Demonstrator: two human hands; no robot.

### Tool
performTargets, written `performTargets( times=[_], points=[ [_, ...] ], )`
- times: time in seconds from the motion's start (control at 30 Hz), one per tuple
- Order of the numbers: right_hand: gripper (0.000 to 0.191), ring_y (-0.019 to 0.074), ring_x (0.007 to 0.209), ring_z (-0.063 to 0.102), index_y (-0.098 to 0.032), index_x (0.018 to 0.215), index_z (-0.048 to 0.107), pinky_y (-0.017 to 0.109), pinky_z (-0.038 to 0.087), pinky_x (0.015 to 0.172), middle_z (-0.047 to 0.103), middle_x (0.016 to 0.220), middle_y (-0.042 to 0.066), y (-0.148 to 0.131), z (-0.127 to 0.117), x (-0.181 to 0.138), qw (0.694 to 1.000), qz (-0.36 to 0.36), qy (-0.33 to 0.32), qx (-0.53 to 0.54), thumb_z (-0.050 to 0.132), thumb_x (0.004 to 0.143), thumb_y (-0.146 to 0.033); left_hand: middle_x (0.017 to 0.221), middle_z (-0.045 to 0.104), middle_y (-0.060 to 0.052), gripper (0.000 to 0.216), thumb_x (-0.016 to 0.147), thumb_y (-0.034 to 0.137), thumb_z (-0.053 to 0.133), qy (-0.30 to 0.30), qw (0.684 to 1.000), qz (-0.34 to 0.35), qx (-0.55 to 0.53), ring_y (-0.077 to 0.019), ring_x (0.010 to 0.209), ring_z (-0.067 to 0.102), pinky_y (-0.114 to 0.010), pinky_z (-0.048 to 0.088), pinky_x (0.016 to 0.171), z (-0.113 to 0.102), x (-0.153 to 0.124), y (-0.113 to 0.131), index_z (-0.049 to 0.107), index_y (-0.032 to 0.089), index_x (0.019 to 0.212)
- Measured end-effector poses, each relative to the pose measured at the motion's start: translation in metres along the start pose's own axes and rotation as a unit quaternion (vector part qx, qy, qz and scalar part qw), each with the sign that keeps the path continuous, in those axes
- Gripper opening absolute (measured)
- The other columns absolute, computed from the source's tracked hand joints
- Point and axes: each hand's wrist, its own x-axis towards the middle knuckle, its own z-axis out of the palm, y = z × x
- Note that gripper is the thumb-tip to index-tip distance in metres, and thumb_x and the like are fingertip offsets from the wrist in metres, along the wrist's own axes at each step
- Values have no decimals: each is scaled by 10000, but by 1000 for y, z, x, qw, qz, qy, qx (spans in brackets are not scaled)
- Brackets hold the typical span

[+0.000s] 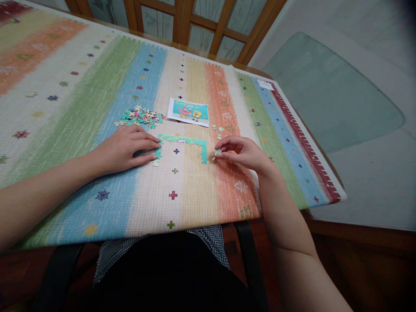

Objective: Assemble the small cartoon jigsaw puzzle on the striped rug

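A partly joined jigsaw puzzle border (182,139), teal with some green, lies on the tablecloth as a top edge with two sides. My left hand (133,147) rests flat beside its left side, fingers stretched out and fingertips touching the pieces there. Just right of the border, my right hand (238,152) pinches a small pale green puzzle piece (217,152) between thumb and fingers. A few loose pieces (219,135) lie above that hand. Behind my left hand is a heap of mixed puzzle pieces (139,116).
A printed cartoon picture card (189,112) lies behind the border. The striped tablecloth (195,195) covers the table, whose front edge is close to my lap. A white label (265,84) sits near the far right corner. Wood-framed glass panels (182,21) stand beyond.
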Motion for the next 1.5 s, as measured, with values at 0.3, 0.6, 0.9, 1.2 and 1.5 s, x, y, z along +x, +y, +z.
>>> performTargets(
  times=[0.3,0.6,0.9,1.2,1.5],
  points=[
    [417,200,764,736,-198,991,695,344,587,696,742,851,54,1,-2,0,1000,17,-2,24,890,822,-526,1278,784,-62,459,1044,613,543,-5,1000,-3,0,-287,1136,644,-471,433,1065,0,-1,-1,790,270,1224],
    [447,180,689,737,-202,985,712,325,598,671,754,778,26,2,-3,-1,998,43,10,41,923,775,-535,1270,790,-64,466,1041,618,536,-3,1000,-4,3,-291,1125,650,-489,445,1072,0,0,0,792,272,1220],
    [429,206,710,748,-186,954,721,346,601,675,763,812,63,5,-12,-5,999,30,18,21,917,785,-528,1274,790,-59,464,1046,620,525,-7,1000,-6,4,-281,1127,652,-483,445,1081,-1,0,1,787,273,1209],
    [316,240,782,684,-235,829,722,413,548,740,751,856,67,26,-41,-4,957,-3,182,-227,861,795,-517,1277,789,-61,468,1043,622,523,-4,1000,-4,-2,-287,1118,654,-485,439,1072,-1,0,1,787,278,1219],
    [239,295,865,659,-256,910,775,489,525,843,710,907,106,50,-47,13,908,-22,250,-336,816,872,-489,1288,785,-62,456,1043,605,540,-7,1000,-3,3,-289,1140,647,-482,432,1080,0,-1,0,786,270,1231]
  ],
)
